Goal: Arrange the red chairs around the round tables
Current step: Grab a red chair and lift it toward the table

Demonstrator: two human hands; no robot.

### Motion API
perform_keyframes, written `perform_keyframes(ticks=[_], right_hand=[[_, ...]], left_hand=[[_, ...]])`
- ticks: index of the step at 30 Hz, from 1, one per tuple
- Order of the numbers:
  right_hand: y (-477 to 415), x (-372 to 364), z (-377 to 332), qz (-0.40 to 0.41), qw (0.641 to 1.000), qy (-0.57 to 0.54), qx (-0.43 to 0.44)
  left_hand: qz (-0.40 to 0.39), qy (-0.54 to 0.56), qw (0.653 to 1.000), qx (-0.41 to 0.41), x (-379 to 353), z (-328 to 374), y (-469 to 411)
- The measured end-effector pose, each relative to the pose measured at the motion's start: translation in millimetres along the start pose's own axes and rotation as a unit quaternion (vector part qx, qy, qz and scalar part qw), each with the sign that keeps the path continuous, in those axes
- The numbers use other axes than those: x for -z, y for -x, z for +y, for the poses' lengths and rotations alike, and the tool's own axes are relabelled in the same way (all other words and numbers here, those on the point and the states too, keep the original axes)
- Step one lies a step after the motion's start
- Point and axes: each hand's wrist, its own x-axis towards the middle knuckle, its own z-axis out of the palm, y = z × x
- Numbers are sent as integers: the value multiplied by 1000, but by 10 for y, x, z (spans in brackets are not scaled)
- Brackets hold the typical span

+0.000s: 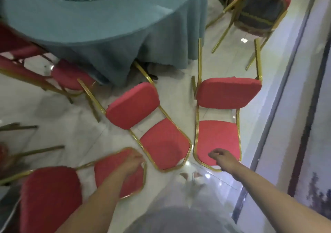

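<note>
My left grip [133, 161] clasps the left chair [107, 173]. My right grip [221, 158] touches the right chair [217, 139], closure unclear. The surface [89, 17] lies ahead.

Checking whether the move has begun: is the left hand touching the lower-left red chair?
Touching. Head view: the left hand lies on the lower-left red chair's pad, fingers curled over its gold rim.

arms: both forearms bare up to the frame's lower edge | left hand [133, 162]: bare | right hand [221, 158]: bare | torso: pale grey-blue fabric garment [179, 220], smooth, rounded outline, blurred | feet: toes [189, 176] showing beyond the garment's edge, footwear too blurred to tell
</note>
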Motion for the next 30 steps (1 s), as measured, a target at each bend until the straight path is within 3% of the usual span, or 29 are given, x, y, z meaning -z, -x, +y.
perform_keyframes(ticks=[5,10,14,21,27,30], right_hand=[[-693,-258,34,-42,997,57,-22],[-1524,-724,299,-67,993,76,-55],[-2491,-1095,844,-64,986,140,-61],[-4301,-1626,1733,-19,971,231,-62],[-5653,-2157,1865,6,973,224,49],[-6260,-2314,1831,15,979,199,31]], left_hand=[[38,97,986,128,-236,-786,-105],[15,185,967,172,-661,-1345,-827],[-6,213,959,184,-1113,-1768,-1818],[36,257,945,201,-1736,-2556,-3688],[38,306,932,188,-2013,-3007,-4994],[19,332,925,182,-2079,-3132,-5479]])
